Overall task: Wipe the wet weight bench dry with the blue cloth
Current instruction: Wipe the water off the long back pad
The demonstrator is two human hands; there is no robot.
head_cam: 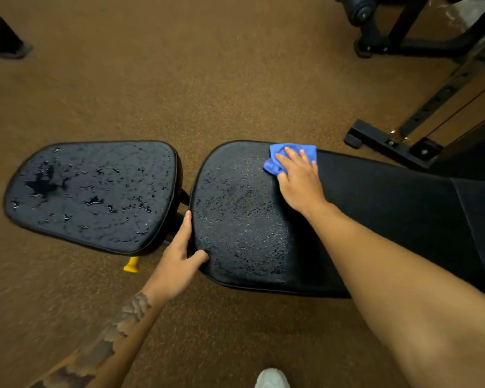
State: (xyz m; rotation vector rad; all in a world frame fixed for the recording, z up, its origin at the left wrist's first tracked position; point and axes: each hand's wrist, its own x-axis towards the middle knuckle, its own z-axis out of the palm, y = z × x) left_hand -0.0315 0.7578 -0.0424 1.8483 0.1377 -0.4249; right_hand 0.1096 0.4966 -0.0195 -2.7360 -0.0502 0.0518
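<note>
The black weight bench lies across the view in two pads. Its seat pad (93, 191) on the left carries large water patches and drops. The long back pad (241, 214) is beaded with fine drops at its left end and looks matt and dry to the right. My right hand (300, 180) presses the blue cloth (280, 156) flat on the far edge of the back pad, fingers spread over it. My left hand (179, 259) grips the near left corner of the back pad, thumb on top.
A yellow adjustment knob (131, 265) sticks out under the seat pad. A black rack frame (398, 144) with a holed upright stands at the right rear, more black equipment (375, 26) behind it. Brown speckled floor surrounds the bench. A white shoe (272, 379) shows at the bottom edge.
</note>
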